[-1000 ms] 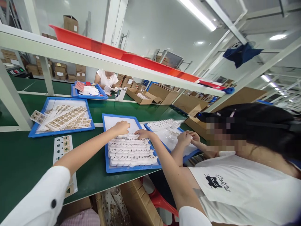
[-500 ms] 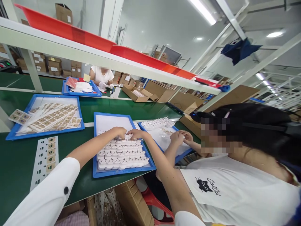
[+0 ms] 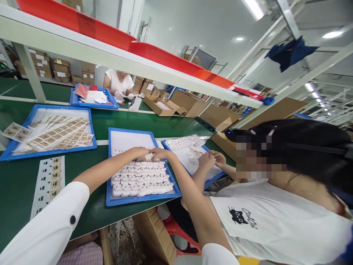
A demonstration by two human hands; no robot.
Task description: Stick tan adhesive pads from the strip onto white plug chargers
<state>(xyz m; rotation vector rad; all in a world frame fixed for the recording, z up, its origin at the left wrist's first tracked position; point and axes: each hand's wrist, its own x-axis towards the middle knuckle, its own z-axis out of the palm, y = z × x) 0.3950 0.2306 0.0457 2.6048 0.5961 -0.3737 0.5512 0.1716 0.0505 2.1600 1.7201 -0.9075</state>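
Observation:
My left hand (image 3: 140, 152) and my right hand (image 3: 161, 154) meet over the far rows of small white plastic parts (image 3: 140, 178) lying in a blue tray (image 3: 121, 200). Both hands have curled fingers pinching at a white part between them. The upper half of the tray is bare white. A sheet of small labels (image 3: 48, 182) lies on the green belt to the left of my arm.
A co-worker in a white shirt (image 3: 275, 217) sits close on my right, hands (image 3: 211, 160) over another blue tray (image 3: 193, 151). A blue tray of label strips (image 3: 49, 134) lies at far left. Another person (image 3: 117, 82) works beyond. Cardboard boxes (image 3: 165, 106) and an overhead shelf with red bins (image 3: 154, 55) stand behind.
My hands have drawn together over the far rows of white parts. The view has shifted, so the trays sit further left in the picture.

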